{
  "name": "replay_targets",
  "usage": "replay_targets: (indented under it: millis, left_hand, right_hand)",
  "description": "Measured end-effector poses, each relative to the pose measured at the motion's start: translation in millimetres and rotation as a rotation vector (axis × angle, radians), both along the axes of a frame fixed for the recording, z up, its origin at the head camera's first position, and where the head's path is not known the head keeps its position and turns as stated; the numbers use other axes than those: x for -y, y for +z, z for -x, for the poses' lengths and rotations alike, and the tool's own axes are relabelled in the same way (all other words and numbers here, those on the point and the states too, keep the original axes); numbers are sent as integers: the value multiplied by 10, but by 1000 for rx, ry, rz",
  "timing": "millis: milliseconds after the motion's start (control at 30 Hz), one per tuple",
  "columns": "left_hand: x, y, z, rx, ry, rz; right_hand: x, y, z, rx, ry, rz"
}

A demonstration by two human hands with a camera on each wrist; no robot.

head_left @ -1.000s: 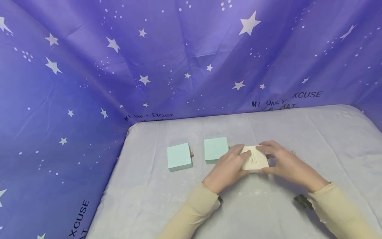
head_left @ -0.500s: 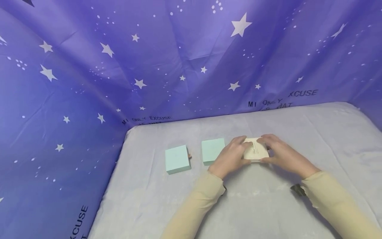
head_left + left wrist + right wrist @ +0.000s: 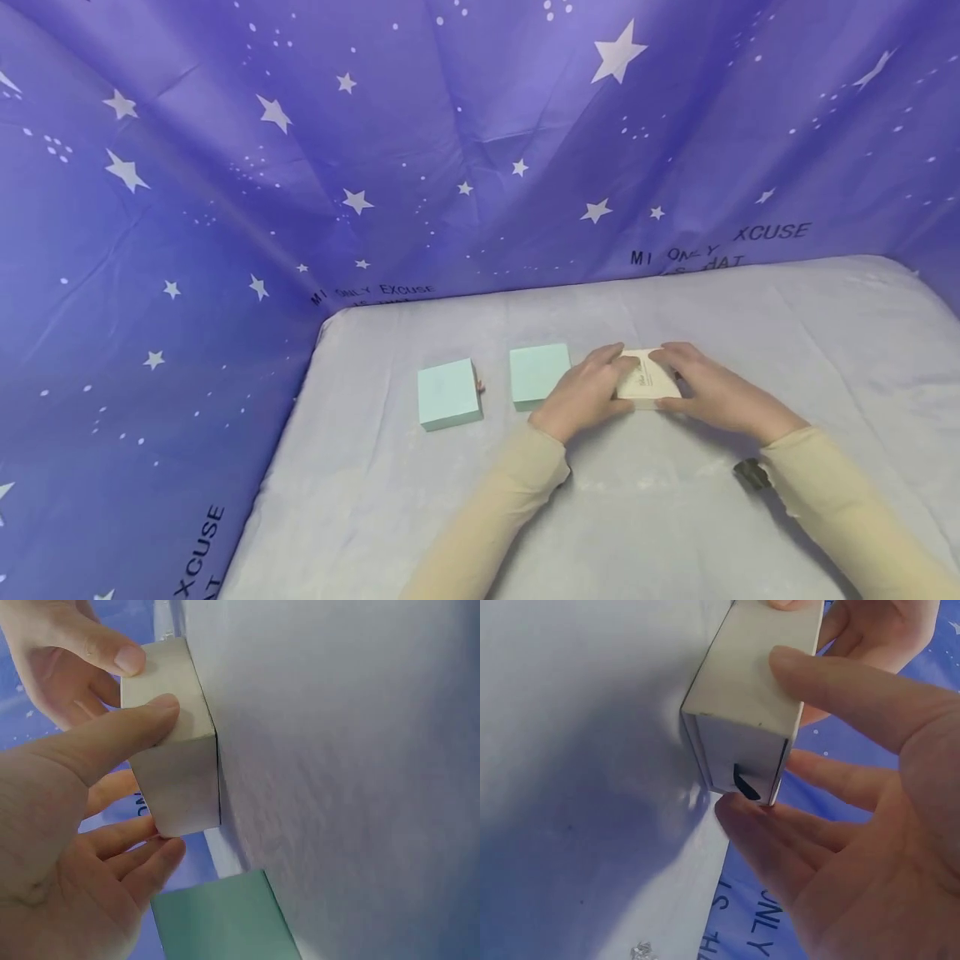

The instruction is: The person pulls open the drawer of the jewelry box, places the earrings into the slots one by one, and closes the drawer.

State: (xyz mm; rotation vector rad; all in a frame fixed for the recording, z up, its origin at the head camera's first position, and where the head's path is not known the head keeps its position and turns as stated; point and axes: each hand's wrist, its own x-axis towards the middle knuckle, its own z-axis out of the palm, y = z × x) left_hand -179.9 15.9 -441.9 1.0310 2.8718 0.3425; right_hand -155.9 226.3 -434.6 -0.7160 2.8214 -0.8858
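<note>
A cream drawer-style box (image 3: 647, 381) with small dark print on top sits on the cloth. My left hand (image 3: 588, 390) holds its left side, thumb on the near face and fingertips at the far edge. Opposite it, my right hand (image 3: 716, 393) grips the right side in the same way. The right wrist view shows a dark pull tab (image 3: 744, 784) on the box's right end, where the drawer is shut in. A mint-green box (image 3: 540, 375) stands just left of the left hand, and another mint box (image 3: 448, 394) with a small brownish tab lies farther left.
A pale grey cloth (image 3: 645, 517) covers the table. Purple-blue curtains (image 3: 420, 150) with stars and lettering enclose its back and sides. Small clear pieces (image 3: 643, 951) lie on the cloth beyond the right hand. A dark object (image 3: 752, 473) shows at the right cuff.
Both hands have moved the cream box a little farther from the person, mostly in the first half second. Since then they have stayed nearly still. The mint boxes stay put.
</note>
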Motion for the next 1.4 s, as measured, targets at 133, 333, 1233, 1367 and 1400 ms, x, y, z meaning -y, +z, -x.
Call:
replay_targets:
  millis: [133,333,1233,1367,1400]
  left_hand:
    - [-5,9,20,-28,-9,14]
    - [6,40,36,-44,-13,4]
    - [841,166,-131,-49,167,-108]
    - [954,174,-129,-20,196,-100]
    - [978,173,-128,-14,203,-97]
  right_hand:
    - [16,33,2,-13,7,-8]
    - [68,97,-17,-14,-20,-14]
    - [830,111,33,-106,27,56]
    - [928,63,39,-82,25,67]
    - [951,50,41,-76,25,70]
